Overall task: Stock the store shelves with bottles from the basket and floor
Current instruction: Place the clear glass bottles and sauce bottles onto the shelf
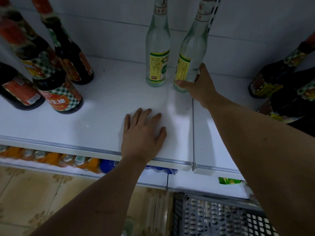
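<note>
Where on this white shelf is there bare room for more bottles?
Bare shelf lies between the dark soy-sauce bottles and the clear glass bottles, and right of the right hand. Both ends are crowded.

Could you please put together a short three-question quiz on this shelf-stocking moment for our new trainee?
1. True or false: the right hand grips a clear bottle.
2. What does the left hand rest on?
   A. the basket
   B. the white shelf
   C. a dark bottle
3. How many clear bottles stand on the shelf?

Key: 1 true; 2 B; 3 two, the other standing free.
</note>
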Tool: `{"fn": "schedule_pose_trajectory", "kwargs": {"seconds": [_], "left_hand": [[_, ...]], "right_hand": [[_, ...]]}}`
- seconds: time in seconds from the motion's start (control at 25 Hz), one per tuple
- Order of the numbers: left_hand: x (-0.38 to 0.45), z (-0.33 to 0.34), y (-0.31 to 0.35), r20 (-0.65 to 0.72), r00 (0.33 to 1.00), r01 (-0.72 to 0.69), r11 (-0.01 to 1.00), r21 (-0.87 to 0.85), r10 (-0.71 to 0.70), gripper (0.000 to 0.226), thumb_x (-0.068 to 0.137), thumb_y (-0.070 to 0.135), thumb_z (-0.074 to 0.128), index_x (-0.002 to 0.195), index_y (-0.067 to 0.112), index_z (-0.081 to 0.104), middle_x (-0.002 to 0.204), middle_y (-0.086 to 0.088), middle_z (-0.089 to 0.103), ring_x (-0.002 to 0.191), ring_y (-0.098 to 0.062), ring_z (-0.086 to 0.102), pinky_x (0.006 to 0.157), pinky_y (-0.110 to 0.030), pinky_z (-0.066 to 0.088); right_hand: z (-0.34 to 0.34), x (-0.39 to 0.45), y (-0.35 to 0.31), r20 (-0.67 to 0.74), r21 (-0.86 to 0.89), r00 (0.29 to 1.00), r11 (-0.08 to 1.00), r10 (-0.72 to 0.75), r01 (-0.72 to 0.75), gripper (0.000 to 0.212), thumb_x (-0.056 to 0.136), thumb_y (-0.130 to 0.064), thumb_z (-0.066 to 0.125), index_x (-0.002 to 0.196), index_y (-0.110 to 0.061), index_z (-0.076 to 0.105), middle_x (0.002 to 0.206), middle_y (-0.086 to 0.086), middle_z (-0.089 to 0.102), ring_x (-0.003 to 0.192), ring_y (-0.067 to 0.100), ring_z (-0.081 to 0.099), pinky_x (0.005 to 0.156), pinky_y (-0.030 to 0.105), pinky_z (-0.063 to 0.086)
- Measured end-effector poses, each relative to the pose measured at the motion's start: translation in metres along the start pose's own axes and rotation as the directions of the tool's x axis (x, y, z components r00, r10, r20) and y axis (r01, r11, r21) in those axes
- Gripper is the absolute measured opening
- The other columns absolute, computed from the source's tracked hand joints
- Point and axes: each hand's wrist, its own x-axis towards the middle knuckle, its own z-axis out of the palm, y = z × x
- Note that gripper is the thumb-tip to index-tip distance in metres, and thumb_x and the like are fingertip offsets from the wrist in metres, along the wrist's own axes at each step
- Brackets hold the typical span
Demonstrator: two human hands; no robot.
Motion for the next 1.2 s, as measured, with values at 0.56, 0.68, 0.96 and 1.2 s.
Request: {"fn": "schedule_pose_trajectory", "kwargs": {"seconds": [0.56,0.68,0.96,1.2], "left_hand": [[-0.003,-0.010,0.007,0.028,0.994,-0.099,0.990,-0.103,0.102,0.049,0.092,0.047,0.037,0.135,0.030,0.053,0.143,-0.002,0.047,0.134,-0.021,0.042,0.112,-0.040,0.031],[-0.046,-0.006,0.002,-0.323,0.924,-0.299,0.915,-0.270,0.206,0.034,0.091,0.023,0.049,0.121,0.015,0.064,0.123,-0.009,0.060,0.112,-0.024,0.057,0.091,-0.037,0.047],[-0.261,0.071,-0.026,-0.043,0.979,-0.194,0.841,-0.506,0.201,0.024,0.086,-0.004,0.052,0.104,0.003,0.067,0.103,-0.013,0.059,0.096,-0.029,0.058,0.082,-0.033,0.048],[-0.337,0.132,-0.058,0.374,0.916,0.078,0.850,-0.520,0.145,0.028,0.088,0.003,0.046,0.105,0.014,0.065,0.096,0.001,0.063,0.093,-0.017,0.057,0.076,-0.039,0.052]], "right_hand": [[0.091,-0.316,0.003,-0.209,0.121,0.947,0.954,-0.245,0.274,0.017,0.097,0.002,0.047,0.109,-0.009,0.052,0.090,-0.006,0.054,0.077,0.005,0.054,0.068,0.019,0.044],[0.115,-0.378,0.090,0.147,-0.120,0.989,0.993,0.018,0.000,0.011,0.096,-0.009,0.050,0.102,-0.016,0.057,0.084,-0.001,0.060,0.070,0.015,0.056,0.062,0.030,0.047],[0.130,-0.488,0.243,0.324,-0.751,0.593,0.582,0.737,-0.313,0.035,0.098,-0.027,0.052,0.129,-0.011,0.055,0.114,0.015,0.066,0.104,0.034,0.063,0.083,0.039,0.055],[0.167,-0.495,0.292,0.334,-0.821,0.616,0.541,0.713,-0.181,0.044,0.096,-0.032,0.051,0.138,-0.028,0.040,0.117,0.011,0.066,0.108,0.033,0.064,0.078,0.037,0.048]]}}
